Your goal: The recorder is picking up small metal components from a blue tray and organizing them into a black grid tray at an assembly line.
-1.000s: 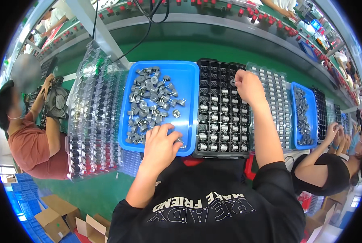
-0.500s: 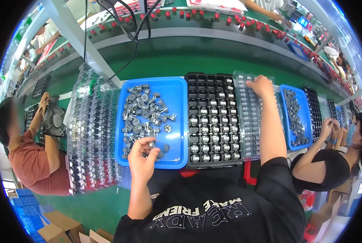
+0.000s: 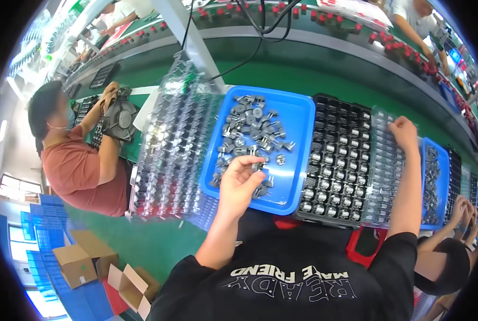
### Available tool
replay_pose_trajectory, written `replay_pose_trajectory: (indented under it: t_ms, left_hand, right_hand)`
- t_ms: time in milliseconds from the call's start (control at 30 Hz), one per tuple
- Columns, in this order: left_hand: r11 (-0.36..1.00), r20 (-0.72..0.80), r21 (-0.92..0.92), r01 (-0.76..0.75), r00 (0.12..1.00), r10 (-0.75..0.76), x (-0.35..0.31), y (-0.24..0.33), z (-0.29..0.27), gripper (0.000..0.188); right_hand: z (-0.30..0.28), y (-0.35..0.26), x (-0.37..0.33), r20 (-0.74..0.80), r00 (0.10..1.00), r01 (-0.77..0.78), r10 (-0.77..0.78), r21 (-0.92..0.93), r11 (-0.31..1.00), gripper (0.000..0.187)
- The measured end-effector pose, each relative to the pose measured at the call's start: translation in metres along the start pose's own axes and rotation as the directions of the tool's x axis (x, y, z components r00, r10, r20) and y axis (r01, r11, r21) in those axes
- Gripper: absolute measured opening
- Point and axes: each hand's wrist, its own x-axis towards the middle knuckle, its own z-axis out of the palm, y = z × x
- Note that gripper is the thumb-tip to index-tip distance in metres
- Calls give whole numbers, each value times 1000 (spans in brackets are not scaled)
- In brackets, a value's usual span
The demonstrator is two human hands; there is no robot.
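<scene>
My left hand (image 3: pixel 239 184) is over the lower part of a blue tray (image 3: pixel 295 184), thumb and fingers closed on a small grey round part (image 3: pixel 258 166) with metal pins. Loose grey parts (image 3: pixel 257 113) of the same look lie heaped in that tray. At the far end of a clear plastic blister tray (image 3: pixel 384 174), my right hand (image 3: pixel 404 134) has its fingers bent together; whatever is in them is hidden. Between the two trays stands a black pocketed tray (image 3: pixel 331 107), its nearer pockets filled with silvery cylindrical pieces (image 3: pixel 337 175).
Stacked clear blister trays (image 3: pixel 166 155) stand left of the blue tray. Further left a co-worker (image 3: pixel 75 160) sits by a black fan (image 3: pixel 122 119). At right are another blue tray (image 3: pixel 427 160) and a second person's hands (image 3: pixel 463 211). Cables (image 3: pixel 263 32) hang ahead; cardboard boxes (image 3: pixel 83 259) are on the floor.
The view has swung left, so the trays and hands appear further right and more boxes show. My left hand keeps its pinch over the blue tray; my right hand stays at the clear tray's far end.
</scene>
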Motion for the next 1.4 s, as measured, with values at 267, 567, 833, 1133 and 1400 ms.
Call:
replay_pose_trajectory:
  t_ms: [267,567,833,1133,1400]
  left_hand:
    - [997,33,7,81,996,-81,2,12,-14,30]
    - [972,126,-208,112,988,-87,9,21,-3,31]
    - [975,192,-220,31,981,12,15,35,21,33]
    - [970,315,-243,24,948,56,13,43,45,41]
    - [943,262,-330,-31,957,123,7,32,51,25]
  right_hand:
    - [6,8,-15,-58,977,214,-207,193,958,17]
    - [16,-22,-29,-285,953,128,-105,61,990,19]
    - [-17,-101,-77,-88,996,46,19,682,729,17]
    - [-46,-240,-232,-46,927,163,-373,944,289,25]
    - [-26,-255,-242,-187,921,283,-341,923,259,30]
